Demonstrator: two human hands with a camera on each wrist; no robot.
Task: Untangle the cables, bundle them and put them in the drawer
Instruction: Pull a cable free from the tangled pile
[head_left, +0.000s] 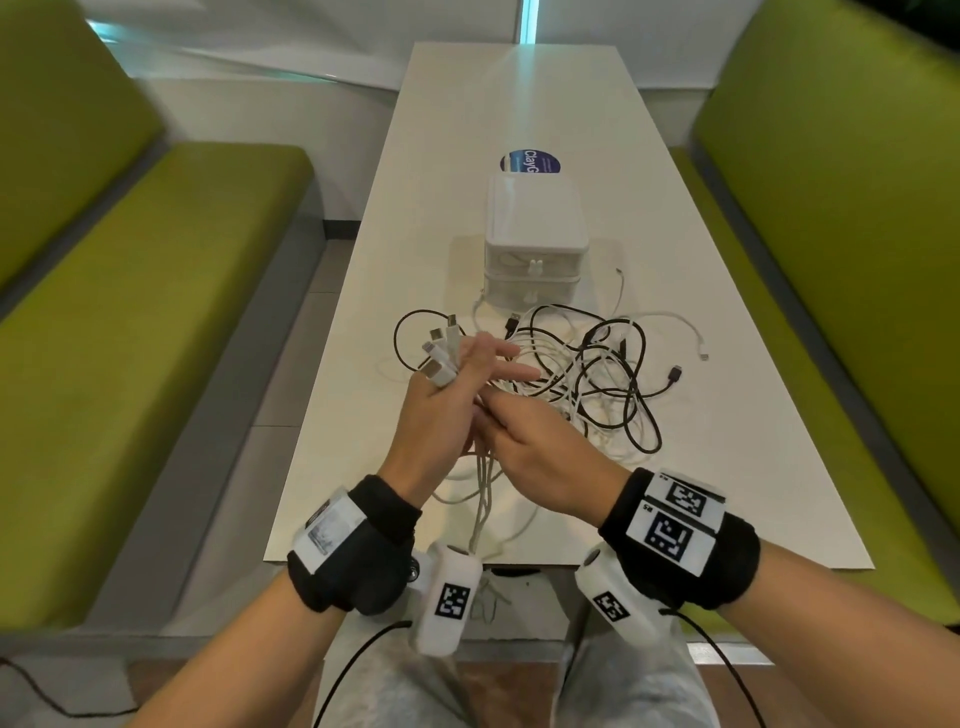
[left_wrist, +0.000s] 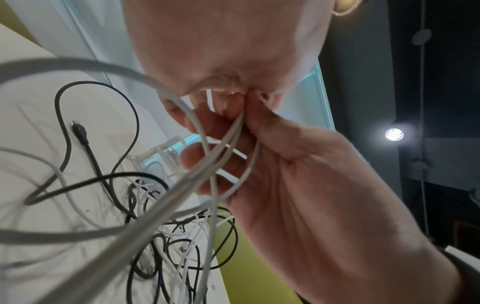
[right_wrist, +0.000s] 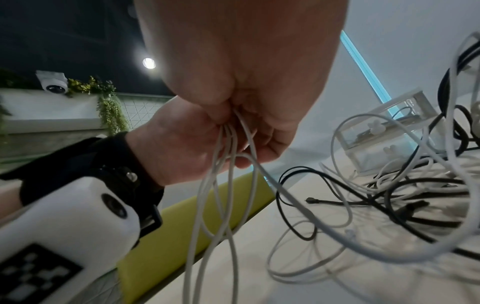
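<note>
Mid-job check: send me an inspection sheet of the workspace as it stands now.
Surface: white table, long, a round blue sticker past the box.
Job's things: white drawer box, two drawers, both closed; cable tangle in front of it.
Clutter: nothing seen.
Hands: left hand grips several white plugs; right hand pinches the white strands below it.
Cables: black and white, still knotted; white strands hang over the near edge.
Surroundings: green benches on both sides.

We note: sticker (head_left: 531, 161) half hidden behind drawer box (head_left: 535, 218) | near cables (left_wrist: 78, 232) blurred | drawer contents unreadable
</note>
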